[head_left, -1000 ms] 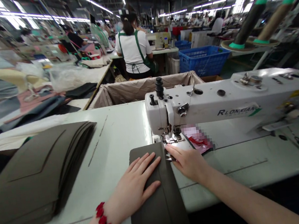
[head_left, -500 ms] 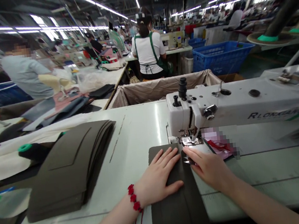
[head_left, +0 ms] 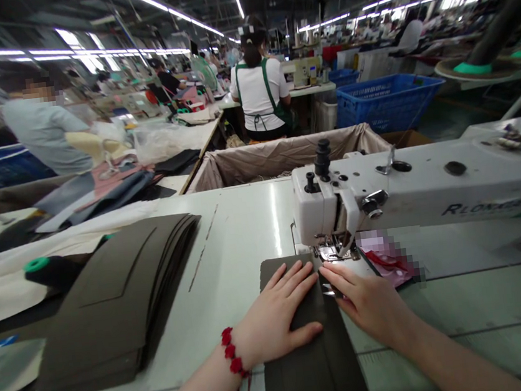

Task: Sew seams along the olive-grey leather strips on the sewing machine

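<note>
A dark olive fabric piece lies on the table, its far end at the presser foot of a white sewing machine. My left hand, with a red bead bracelet at the wrist, rests flat on the piece with its fingers spread. My right hand presses the piece's right edge just in front of the foot. The tips of small metal snips stick out from under its fingers.
A fanned stack of the same dark pieces lies to the left beside a green-capped thread cone. Behind the table is a cloth-lined bin. Further back are a blue crate and a seated person in a green apron. A standing person is at left.
My view has swung to the left since the earliest frame. Both hands stay on the piece in front of the presser foot, with my right fingers a little closer to it.
</note>
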`<state>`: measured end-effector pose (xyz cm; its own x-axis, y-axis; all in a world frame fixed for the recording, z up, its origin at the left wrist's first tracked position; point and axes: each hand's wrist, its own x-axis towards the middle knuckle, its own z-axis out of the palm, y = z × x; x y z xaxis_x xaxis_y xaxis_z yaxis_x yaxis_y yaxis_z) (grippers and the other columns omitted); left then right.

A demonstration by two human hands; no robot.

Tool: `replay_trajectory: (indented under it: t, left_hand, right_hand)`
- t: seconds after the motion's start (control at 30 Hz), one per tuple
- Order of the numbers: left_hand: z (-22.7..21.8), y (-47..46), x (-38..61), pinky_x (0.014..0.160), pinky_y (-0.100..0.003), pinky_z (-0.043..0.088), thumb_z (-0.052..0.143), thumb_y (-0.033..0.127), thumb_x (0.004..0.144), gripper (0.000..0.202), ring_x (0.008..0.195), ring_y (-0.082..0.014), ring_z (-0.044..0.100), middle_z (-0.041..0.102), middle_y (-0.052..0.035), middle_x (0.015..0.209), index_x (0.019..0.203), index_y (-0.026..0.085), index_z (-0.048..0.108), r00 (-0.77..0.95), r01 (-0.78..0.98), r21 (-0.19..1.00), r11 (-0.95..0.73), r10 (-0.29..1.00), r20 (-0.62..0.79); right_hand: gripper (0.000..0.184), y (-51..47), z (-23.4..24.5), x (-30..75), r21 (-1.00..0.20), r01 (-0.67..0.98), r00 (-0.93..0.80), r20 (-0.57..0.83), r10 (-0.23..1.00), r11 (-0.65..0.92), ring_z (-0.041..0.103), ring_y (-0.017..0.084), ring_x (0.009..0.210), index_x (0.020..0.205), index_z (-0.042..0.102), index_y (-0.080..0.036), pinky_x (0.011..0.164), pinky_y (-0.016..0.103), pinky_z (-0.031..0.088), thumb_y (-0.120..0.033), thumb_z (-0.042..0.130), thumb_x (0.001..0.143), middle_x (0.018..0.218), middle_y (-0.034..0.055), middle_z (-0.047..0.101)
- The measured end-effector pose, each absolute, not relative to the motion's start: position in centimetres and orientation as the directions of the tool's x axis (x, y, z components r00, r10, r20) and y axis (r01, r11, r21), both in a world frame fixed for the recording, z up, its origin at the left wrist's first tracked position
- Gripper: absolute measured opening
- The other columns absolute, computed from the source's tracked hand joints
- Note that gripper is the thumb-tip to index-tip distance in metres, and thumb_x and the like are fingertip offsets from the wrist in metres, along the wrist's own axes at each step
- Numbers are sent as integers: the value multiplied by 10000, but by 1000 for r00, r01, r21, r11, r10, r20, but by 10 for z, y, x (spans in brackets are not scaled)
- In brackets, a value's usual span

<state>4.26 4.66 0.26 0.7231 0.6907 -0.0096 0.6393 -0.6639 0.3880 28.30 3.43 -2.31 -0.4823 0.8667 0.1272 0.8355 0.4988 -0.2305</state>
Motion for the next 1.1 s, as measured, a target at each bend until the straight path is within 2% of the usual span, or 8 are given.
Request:
replay_trajectory:
  t: [0.5, 0.87, 0.97, 1.03, 1.1]
  left_hand:
    - [5, 48, 43, 1194, -498, 147, 608, 516, 848, 791, 1447, -275, 188, 237, -41, 1567, 1496, 262, 234, 730, 625, 379, -682, 683, 26]
    - [4, 53, 42, 1192, -490, 148, 599, 521, 854, 741, 1440, -271, 214, 276, -54, 1554, 1474, 253, 293, 733, 609, 384, -694, 677, 62]
    - [6, 51, 41, 1184, -499, 149, 590, 479, 875, 630, 1414, -275, 275, 362, -48, 1514, 1431, 273, 378, 767, 558, 400, -727, 636, 88]
    - [9, 48, 41, 1165, -469, 203, 530, 377, 926, 446, 1355, -252, 370, 465, -30, 1443, 1361, 294, 474, 815, 487, 422, -765, 572, 96]
    - [12, 44, 41, 1123, -421, 276, 455, 259, 952, 355, 1276, -226, 449, 542, -15, 1367, 1293, 306, 542, 855, 420, 447, -790, 510, 99]
  right_hand:
    - [553, 34, -23, 283, -223, 840, -478, 124, 869, 494, 651, 220, 1009, 1435, 416, -253, 846, 377, 548, -181, 455, 888, 1482, 24, 424]
    - [536, 33, -19, 283, -254, 835, -470, 133, 872, 489, 618, 212, 1085, 1419, 424, -262, 858, 360, 531, -182, 474, 891, 1463, 19, 450]
    - [495, 32, -19, 283, -260, 830, -475, 137, 870, 494, 616, 209, 1087, 1394, 458, -264, 873, 349, 520, -206, 481, 904, 1444, 28, 472]
    - [477, 32, -19, 284, -264, 829, -473, 139, 870, 492, 620, 204, 1080, 1385, 471, -267, 871, 339, 518, -216, 480, 911, 1434, 34, 484]
    - [476, 32, -18, 284, -266, 831, -468, 141, 872, 489, 620, 201, 1080, 1381, 476, -266, 867, 330, 518, -214, 484, 908, 1428, 39, 490]
